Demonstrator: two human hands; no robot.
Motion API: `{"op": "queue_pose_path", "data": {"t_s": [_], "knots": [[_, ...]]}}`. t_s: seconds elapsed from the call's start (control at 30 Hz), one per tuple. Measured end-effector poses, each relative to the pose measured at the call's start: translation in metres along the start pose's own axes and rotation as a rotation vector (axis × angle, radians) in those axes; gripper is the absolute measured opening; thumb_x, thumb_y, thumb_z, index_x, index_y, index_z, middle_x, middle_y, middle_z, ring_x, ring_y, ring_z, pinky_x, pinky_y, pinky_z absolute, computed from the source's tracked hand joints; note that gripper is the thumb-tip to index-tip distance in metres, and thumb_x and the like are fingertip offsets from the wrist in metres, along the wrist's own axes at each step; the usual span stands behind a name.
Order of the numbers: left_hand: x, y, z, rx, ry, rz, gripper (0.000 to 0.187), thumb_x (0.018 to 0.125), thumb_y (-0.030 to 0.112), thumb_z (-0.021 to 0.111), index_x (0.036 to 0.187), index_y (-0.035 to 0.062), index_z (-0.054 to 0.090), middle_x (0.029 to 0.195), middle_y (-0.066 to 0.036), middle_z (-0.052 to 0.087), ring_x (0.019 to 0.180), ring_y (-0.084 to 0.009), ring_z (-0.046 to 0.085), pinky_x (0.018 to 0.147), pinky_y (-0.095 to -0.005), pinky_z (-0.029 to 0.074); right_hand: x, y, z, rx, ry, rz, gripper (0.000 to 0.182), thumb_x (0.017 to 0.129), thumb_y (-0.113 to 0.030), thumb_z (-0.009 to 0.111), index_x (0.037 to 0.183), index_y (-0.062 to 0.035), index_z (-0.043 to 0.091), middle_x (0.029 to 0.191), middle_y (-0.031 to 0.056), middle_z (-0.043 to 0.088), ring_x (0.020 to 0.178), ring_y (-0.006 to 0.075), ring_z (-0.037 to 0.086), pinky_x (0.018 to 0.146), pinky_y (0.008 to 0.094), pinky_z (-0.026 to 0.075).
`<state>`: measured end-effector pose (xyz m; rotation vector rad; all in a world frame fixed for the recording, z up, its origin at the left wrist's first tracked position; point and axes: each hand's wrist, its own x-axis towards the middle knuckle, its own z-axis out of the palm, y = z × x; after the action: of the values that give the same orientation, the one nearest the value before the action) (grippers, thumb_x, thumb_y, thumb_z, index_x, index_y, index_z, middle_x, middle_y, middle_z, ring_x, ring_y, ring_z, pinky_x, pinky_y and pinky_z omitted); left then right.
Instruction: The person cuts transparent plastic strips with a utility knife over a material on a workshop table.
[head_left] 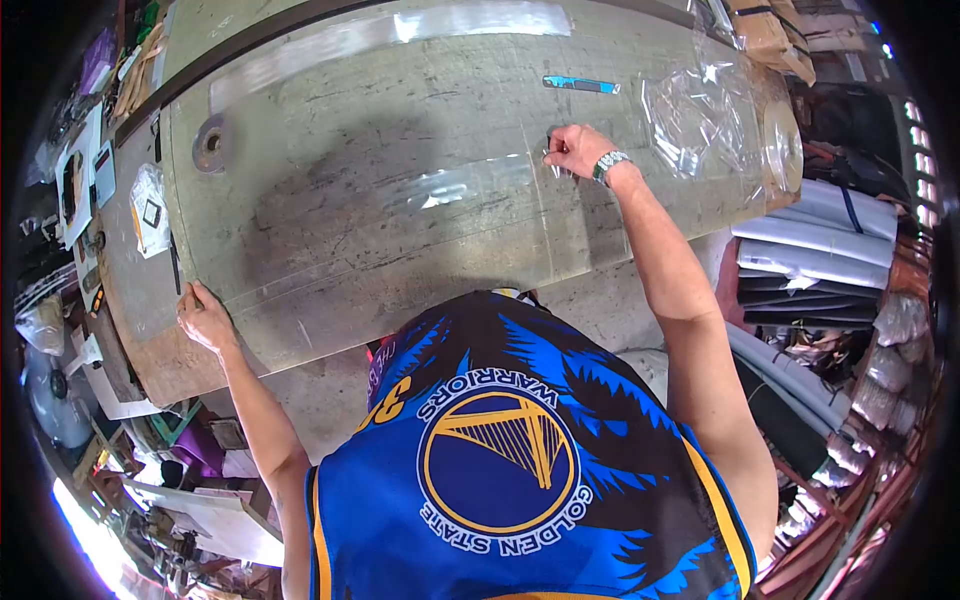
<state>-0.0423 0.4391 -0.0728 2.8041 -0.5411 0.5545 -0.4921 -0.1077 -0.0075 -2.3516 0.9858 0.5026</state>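
Observation:
My right hand (575,152), with a watch (609,165) at its wrist, is over the middle right of the worktable (330,240). Its thumb and fingers pinch together around a small dark thing, mostly hidden by the fingers; I cannot tell its kind. A shiny patch of clear film (450,186) stretches leftward from that hand. Near the table's left front corner, my left hand (206,318) has its fingers closed by the lower end of a thin dark strip (176,266). A flat blue tool (581,85) lies beyond my right hand.
A roll of tape (211,144) lies toward the back left, near a small clear bag (150,212). Crumpled clear plastic (700,120) covers the table's right end. Large rolls of sheeting (820,240) are stacked right of the table. A cardboard box (770,35) stands at the back right.

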Motion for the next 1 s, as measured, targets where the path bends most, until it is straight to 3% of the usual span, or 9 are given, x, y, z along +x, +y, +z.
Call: {"op": "queue_pose_path", "data": {"t_s": [0.37,0.4,0.47,0.53,0.63,0.67,0.73,0.9,1.0], "knots": [[0.003,-0.004,0.008,-0.03,0.026,-0.031,0.041,0.098,0.035,0.063,0.118,-0.0005,0.072,0.114,-0.023,0.07,0.106,-0.0402,0.065,0.096,-0.0509,0.048,0.001,-0.005,-0.006,0.01,-0.031,0.049,0.028,0.081,-0.031,0.084,0.091,-0.0078,0.072,0.094,0.0134,0.076,0.092,0.0323,0.072,0.08,0.0437,0.055],[0.0,0.006,0.007,0.026,0.106,-0.029,0.042,0.098,0.035,0.063,0.119,-0.0007,0.071,0.115,-0.024,0.07,0.107,-0.0408,0.064,0.097,-0.052,0.047,0.003,0.0,-0.001,0.026,0.014,-0.007,0.025,0.081,-0.028,0.084,0.086,-0.0077,0.07,0.083,0.011,0.074,0.08,0.0284,0.071,0.073,0.0421,0.053],[-0.008,0.065,-0.017,0.081,0.218,-0.063,0.046,0.096,0.036,0.066,0.122,-0.0024,0.069,0.118,-0.026,0.069,0.108,-0.0433,0.063,0.1,-0.0544,0.045,0.004,0.003,0.001,-0.002,0.021,-0.021,0.026,0.08,-0.029,0.085,0.085,-0.0082,0.07,0.082,0.0102,0.074,0.08,0.0281,0.072,0.073,0.0415,0.054],[-0.017,0.151,-0.027,-0.139,0.186,0.137,0.044,0.093,0.032,0.07,0.118,-0.0033,0.07,0.116,-0.025,0.07,0.109,-0.0415,0.063,0.101,-0.0516,0.046,0.004,0.001,-0.001,-0.024,0.035,-0.023,0.027,0.079,-0.03,0.085,0.085,-0.0088,0.07,0.084,0.0097,0.074,0.081,0.0275,0.072,0.074,0.0409,0.054],[-0.06,0.322,-0.063,-0.522,-0.238,0.564,0.034,0.083,0.024,0.078,0.115,0.0116,0.076,0.124,-0.015,0.071,0.121,-0.036,0.061,0.107,-0.0481,0.044,0.014,0.015,0.008,0.045,0.04,-0.058,0.028,0.079,-0.031,0.086,0.085,-0.0095,0.07,0.086,0.0097,0.075,0.083,0.0272,0.072,0.075,0.0417,0.055],[-0.077,0.368,-0.068,-0.643,-0.433,0.671,0.033,0.082,0.021,0.079,0.115,0.0147,0.076,0.136,-0.012,0.065,0.132,-0.0354,0.052,0.113,-0.0477,0.04,0.015,0.012,0.003,0.02,-0.062,0.019,0.034,0.08,-0.038,0.085,0.1,-0.014,0.071,0.109,0.0082,0.076,0.107,0.0314,0.071,0.091,0.0455,0.055],[-0.103,0.434,-0.053,-0.681,-0.658,0.877,0.033,0.083,0.016,0.078,0.115,0.0175,0.075,0.154,-0.011,0.051,0.147,-0.0379,0.035,0.119,-0.0507,0.031,0.017,0.012,0.002,0.001,-0.069,-0.015,0.034,0.08,-0.039,0.085,0.1,-0.0142,0.07,0.111,0.0082,0.075,0.109,0.0315,0.071,0.093,0.0455,0.055],[-0.116,0.497,-0.026,-0.556,-0.88,0.986,0.033,0.083,0.013,0.079,0.114,0.0248,0.076,0.163,-0.007,0.04,0.152,-0.0397,0.027,0.122,-0.0535,0.026,0.014,0.012,0.004,-0.05,-0.022,-0.045,0.044,0.08,-0.047,0.083,0.112,-0.0183,0.073,0.118,0.0108,0.074,0.115,0.0331,0.069,0.097,0.0455,0.055],[-0.11,0.501,-0.025,-0.504,-0.911,0.987,0.035,0.082,0.014,0.081,0.112,0.0302,0.078,0.165,-0.006,0.039,0.153,-0.0408,0.025,0.123,-0.055,0.024,0.017,0.019,0.011,0.017,0.022,-0.073,0.038,0.077,-0.044,0.084,0.102,-0.0172,0.072,0.107,0.0062,0.076,0.106,0.0292,0.071,0.09,0.0448,0.056]]}}
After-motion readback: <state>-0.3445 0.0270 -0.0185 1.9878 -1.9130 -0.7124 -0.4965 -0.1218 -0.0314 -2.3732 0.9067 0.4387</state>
